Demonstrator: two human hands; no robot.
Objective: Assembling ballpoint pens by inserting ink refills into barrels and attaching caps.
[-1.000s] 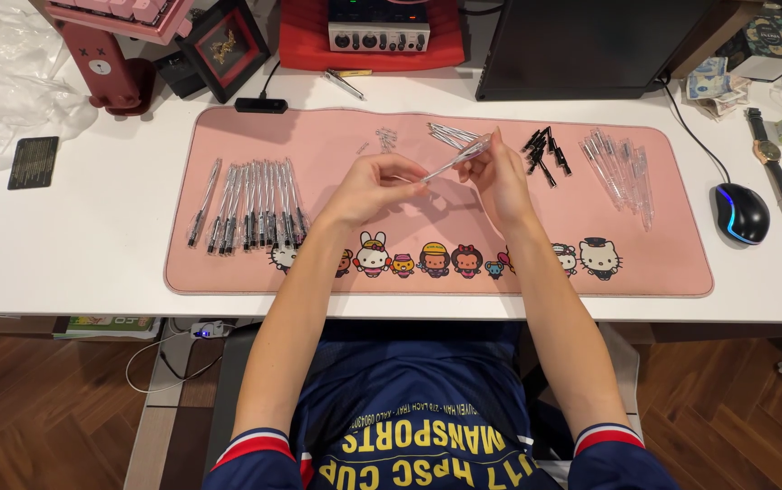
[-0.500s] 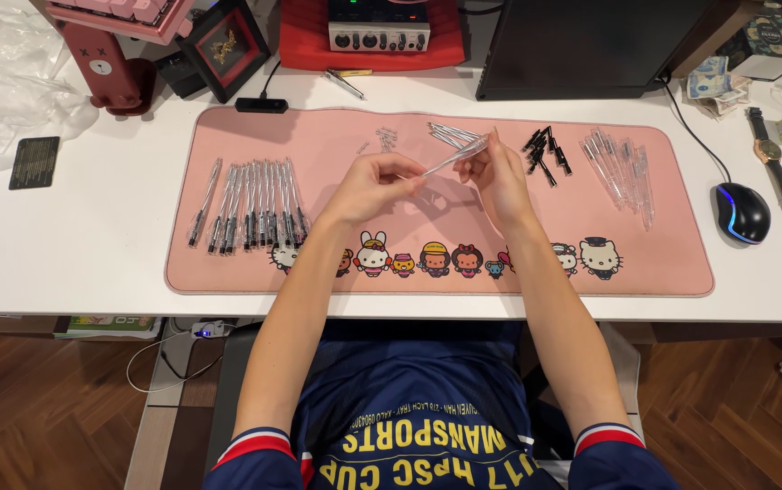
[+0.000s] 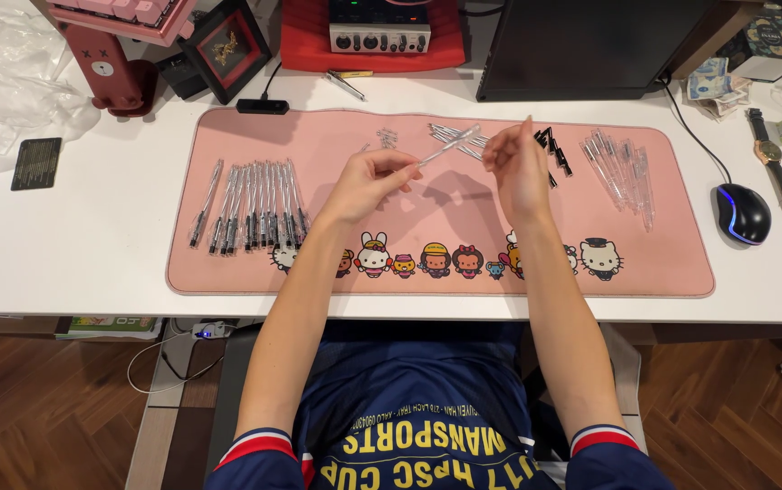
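Note:
My left hand (image 3: 368, 181) pinches a clear pen barrel (image 3: 450, 145), which tilts up to the right above the pink desk mat (image 3: 464, 204). My right hand (image 3: 513, 163) hovers just right of the barrel's upper end, fingers curled and index finger raised. Whether it pinches a small part is hidden. A row of several assembled pens (image 3: 255, 204) lies on the mat to the left. Behind the hands lie thin refills (image 3: 445, 133) and tiny springs (image 3: 386, 138). Black pen parts (image 3: 556, 150) and clear barrels (image 3: 622, 168) lie to the right.
A black mouse (image 3: 740, 213) and a wristwatch (image 3: 772, 159) sit right of the mat. At the desk's back stand a dark monitor (image 3: 591, 45), an audio box on a red pad (image 3: 377, 36) and a framed picture (image 3: 228, 50). A black card (image 3: 35, 163) and crumpled plastic (image 3: 1, 82) lie left.
My hands were together on the pen barrel. My right hand has drawn away to the right, and the barrel stays in my left hand.

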